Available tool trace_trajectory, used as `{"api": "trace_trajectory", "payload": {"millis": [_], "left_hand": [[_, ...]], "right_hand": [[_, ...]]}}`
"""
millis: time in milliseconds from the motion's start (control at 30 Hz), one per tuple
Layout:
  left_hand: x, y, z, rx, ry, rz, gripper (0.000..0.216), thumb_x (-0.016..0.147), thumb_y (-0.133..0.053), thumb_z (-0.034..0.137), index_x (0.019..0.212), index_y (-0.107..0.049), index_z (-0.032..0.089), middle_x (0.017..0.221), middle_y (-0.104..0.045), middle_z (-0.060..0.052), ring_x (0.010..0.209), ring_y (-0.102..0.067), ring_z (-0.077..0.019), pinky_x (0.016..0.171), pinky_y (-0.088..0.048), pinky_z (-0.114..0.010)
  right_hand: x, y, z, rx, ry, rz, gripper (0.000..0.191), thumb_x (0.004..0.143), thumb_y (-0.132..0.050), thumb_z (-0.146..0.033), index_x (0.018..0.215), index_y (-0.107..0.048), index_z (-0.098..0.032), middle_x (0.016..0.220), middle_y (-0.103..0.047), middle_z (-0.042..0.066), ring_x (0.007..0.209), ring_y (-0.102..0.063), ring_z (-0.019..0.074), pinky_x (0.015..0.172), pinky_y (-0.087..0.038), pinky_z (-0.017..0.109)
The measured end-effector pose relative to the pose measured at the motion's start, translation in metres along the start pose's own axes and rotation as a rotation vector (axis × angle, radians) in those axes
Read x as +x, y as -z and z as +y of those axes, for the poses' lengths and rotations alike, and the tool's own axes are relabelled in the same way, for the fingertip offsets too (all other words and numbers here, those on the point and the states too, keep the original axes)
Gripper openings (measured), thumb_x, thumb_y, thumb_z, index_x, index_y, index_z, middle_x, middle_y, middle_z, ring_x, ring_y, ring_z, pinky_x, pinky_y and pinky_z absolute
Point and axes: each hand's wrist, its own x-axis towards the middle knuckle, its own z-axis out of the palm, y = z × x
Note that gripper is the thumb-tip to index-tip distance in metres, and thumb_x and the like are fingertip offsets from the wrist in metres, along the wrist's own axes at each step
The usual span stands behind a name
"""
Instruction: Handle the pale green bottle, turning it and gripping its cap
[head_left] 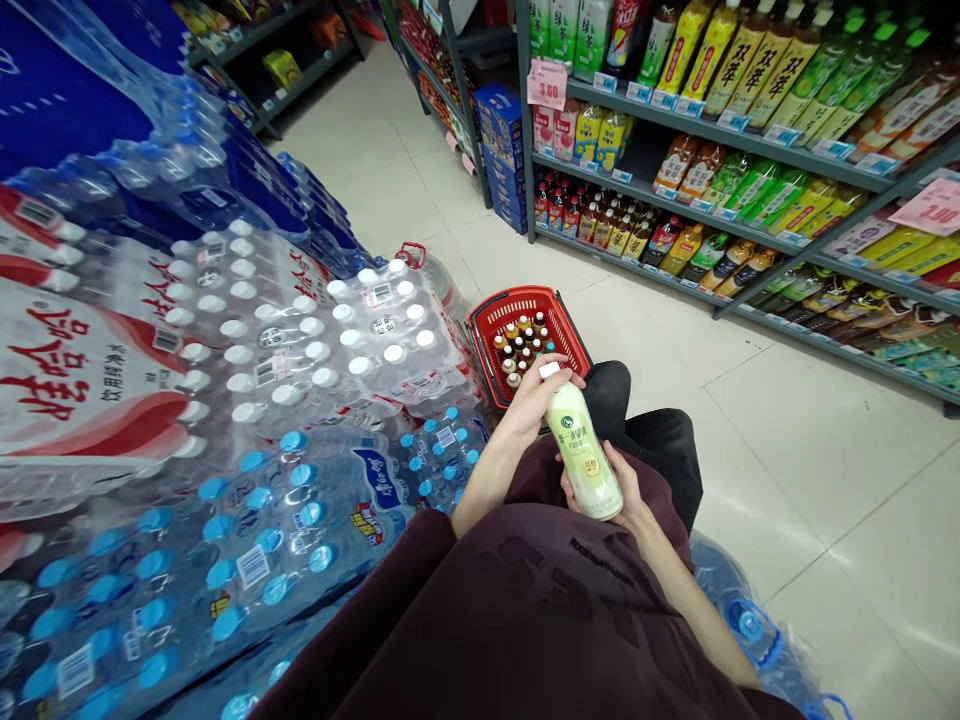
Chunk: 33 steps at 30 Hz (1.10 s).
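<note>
**Pale bottle held in both hands above a red basket**

Head view. Nearest the lens: dark maroon sleeves and lap, forearms reaching forward. Right hand (626, 490) cupped under the lower end of a pale yellow-green drink bottle (583, 447), fingers curled snugly round its body. Left hand (534, 393) up at the white cap end, fingers closed round the neck. Bottle tilted, cap pointing away, held over the knees, just short of the basket.

Just beyond the hands, on the tiled floor: red plastic basket (501, 328), partly filled with small upright bottles (521, 345), dark and pale caps showing, gathered in the near half.

To the left, close against the basket: stacked shrink-wrapped packs of water (315, 340), white caps above, blue caps (247, 530) below, crowding that whole side. Bottom right, beside the elbow: large clear water jug with a blue handle (750, 625).

Across the aisle, to the right: shelves of bottled drinks (750, 190), yellow, green and brown labels, pink price tag (547, 83) on the upper rail. Further back, blue cartons (499, 150) stacked at the shelf end.
</note>
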Motion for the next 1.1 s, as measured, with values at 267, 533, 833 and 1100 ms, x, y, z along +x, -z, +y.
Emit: {"api": "trace_trajectory", "payload": {"millis": [267, 533, 833, 1100], "left_hand": [[0.001, 0.0025, -0.0024, -0.001, -0.002, 0.001, 0.036, 0.08, -0.073, 0.035, 0.11, -0.056, 0.021, 0.079, -0.073, -0.002, 0.072, -0.067, -0.0172, 0.065, -0.05, -0.028], [0.0007, 0.0025, -0.0021, 0.003, -0.002, -0.003, 0.036, 0.081, -0.073, 0.035, 0.11, -0.056, 0.021, 0.081, -0.073, -0.003, 0.075, -0.068, -0.0182, 0.066, -0.051, -0.029], [0.0034, 0.0056, -0.0031, 0.024, -0.011, 0.041, 0.04, 0.078, -0.074, 0.035, 0.11, -0.055, 0.021, 0.078, -0.073, -0.002, 0.066, -0.066, -0.0168, 0.062, -0.05, -0.028], [-0.0004, 0.0005, -0.003, 0.166, -0.155, 0.021, 0.031, 0.085, -0.067, 0.038, 0.109, -0.054, 0.023, 0.086, -0.075, -0.002, 0.068, -0.065, -0.0153, 0.067, -0.049, -0.027]], "right_hand": [[0.001, -0.0001, -0.0002, -0.021, 0.01, 0.013, 0.071, 0.093, -0.035, -0.069, 0.12, -0.06, -0.008, 0.074, -0.073, 0.012, 0.052, -0.065, 0.0239, 0.052, -0.048, 0.034], [0.0009, -0.003, -0.0014, -0.032, 0.034, 0.029, 0.065, 0.094, -0.032, -0.059, 0.12, -0.059, -0.006, 0.072, -0.073, 0.013, 0.049, -0.064, 0.0248, 0.05, -0.047, 0.035], [0.0027, -0.0029, 0.0042, -0.108, 0.105, 0.073, 0.056, 0.095, -0.047, -0.059, 0.111, -0.065, -0.008, 0.091, -0.076, 0.015, 0.064, -0.072, 0.0242, 0.054, -0.056, 0.034], [0.0049, -0.0044, 0.005, -0.215, 0.276, 0.173, 0.061, 0.072, -0.085, -0.041, 0.123, -0.06, -0.02, 0.102, -0.076, 0.008, 0.084, -0.073, 0.0247, 0.067, -0.062, 0.035]]}}
